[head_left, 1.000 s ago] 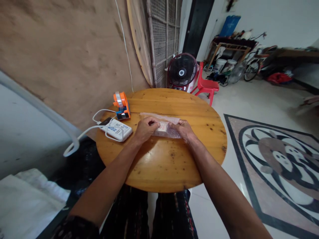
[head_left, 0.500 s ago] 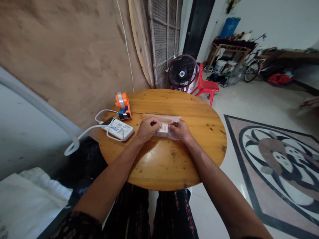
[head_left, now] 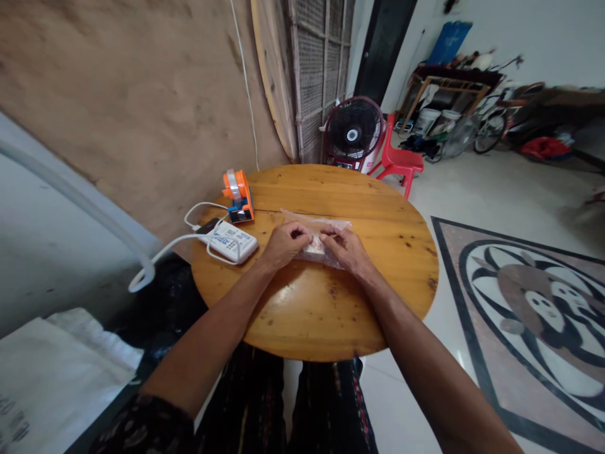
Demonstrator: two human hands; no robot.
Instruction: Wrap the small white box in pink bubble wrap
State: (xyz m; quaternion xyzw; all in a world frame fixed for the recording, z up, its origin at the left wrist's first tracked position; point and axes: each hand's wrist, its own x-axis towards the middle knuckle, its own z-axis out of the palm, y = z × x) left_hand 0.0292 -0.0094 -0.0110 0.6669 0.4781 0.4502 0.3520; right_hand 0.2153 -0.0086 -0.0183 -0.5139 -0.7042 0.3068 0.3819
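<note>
A small white packet with red print (head_left: 316,247) lies on or inside a sheet of clear plastic wrap (head_left: 341,224) at the middle of the round wooden table. From the left, my left hand (head_left: 286,244) is closed in a pinch at the packet's left edge. My right hand (head_left: 348,247) is bent over the packet's right part, thumb and fingers pinched together at its upper side. The fingertips of both hands are close to each other. Fingers hide part of the print, and exactly which layer each hand grips is hard to see.
An orange and blue tape dispenser (head_left: 240,197) stands at the table's (head_left: 302,315) back left. Nearer lies a white power device (head_left: 234,243) with white cables. Behind the table are a fan (head_left: 353,132) and a red plastic chair (head_left: 399,157); a brown wall panel rises on the left.
My right hand has shifted inward over the packet, so the hands are closer together and less print shows. The whole view has turned slightly left.
</note>
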